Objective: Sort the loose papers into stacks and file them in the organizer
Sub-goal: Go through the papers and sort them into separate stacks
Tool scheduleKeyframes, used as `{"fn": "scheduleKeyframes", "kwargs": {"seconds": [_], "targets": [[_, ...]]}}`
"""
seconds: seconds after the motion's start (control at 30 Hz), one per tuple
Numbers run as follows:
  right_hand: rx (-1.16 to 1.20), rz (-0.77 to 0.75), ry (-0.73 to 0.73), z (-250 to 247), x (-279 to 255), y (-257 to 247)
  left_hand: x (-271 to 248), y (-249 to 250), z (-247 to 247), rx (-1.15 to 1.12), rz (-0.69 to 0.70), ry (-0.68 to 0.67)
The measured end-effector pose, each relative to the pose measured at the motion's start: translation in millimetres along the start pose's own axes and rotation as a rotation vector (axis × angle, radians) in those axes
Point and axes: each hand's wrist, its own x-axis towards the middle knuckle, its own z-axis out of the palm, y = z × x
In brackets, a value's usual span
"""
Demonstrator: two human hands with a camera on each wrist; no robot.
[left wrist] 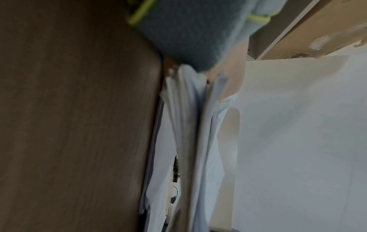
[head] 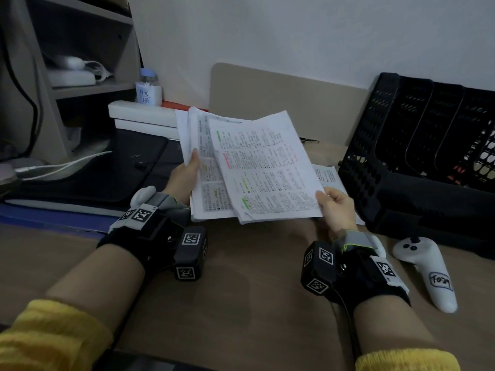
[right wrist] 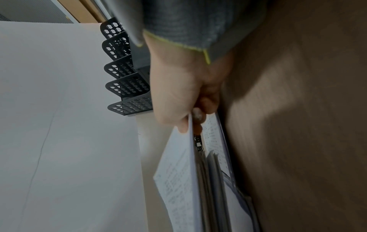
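I hold two bundles of printed, highlighted papers above the brown desk (head: 241, 263). My left hand (head: 187, 175) grips the left edge of the lower stack (head: 209, 167), thumb on top. My right hand (head: 334, 207) pinches the bottom right corner of the upper sheaf (head: 267, 164), which lies skewed across the lower one. The right wrist view shows my right hand (right wrist: 186, 100) with the thumb over the sheaf (right wrist: 178, 180) and fingers beneath it. The left wrist view shows the papers (left wrist: 190, 125) edge-on. More loose papers (head: 328, 178) lie on the desk. The black mesh organizer (head: 417, 156) stands at the right.
A white controller (head: 431, 271) lies on the desk right of my right wrist. White boxes (head: 144, 116) with a small bottle (head: 148, 88) on top sit at the back left, beside a dark laptop sleeve (head: 107, 172) and a shelf unit (head: 80, 62).
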Motion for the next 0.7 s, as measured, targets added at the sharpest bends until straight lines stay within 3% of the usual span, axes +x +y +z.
{"fn": "scheduleKeyframes", "kwargs": {"seconds": [0.2,0.3,0.47,0.7], "targets": [[-0.028,-0.034,0.526,-6.8,-1.1,-4.1,-2.8,1.5,1.3,0.0,-0.003,-0.003],[-0.137,-0.065,0.653,-15.3,-4.7,-8.1,-3.3,2.0,1.8,0.015,0.0,0.011],[-0.254,-0.041,0.719,-21.0,-2.3,-10.8,-3.2,3.8,-1.1,0.024,0.003,0.003],[-0.337,0.073,0.547,-23.5,-0.2,-4.3,-5.3,6.9,-6.2,-0.045,-0.001,-0.053]]}}
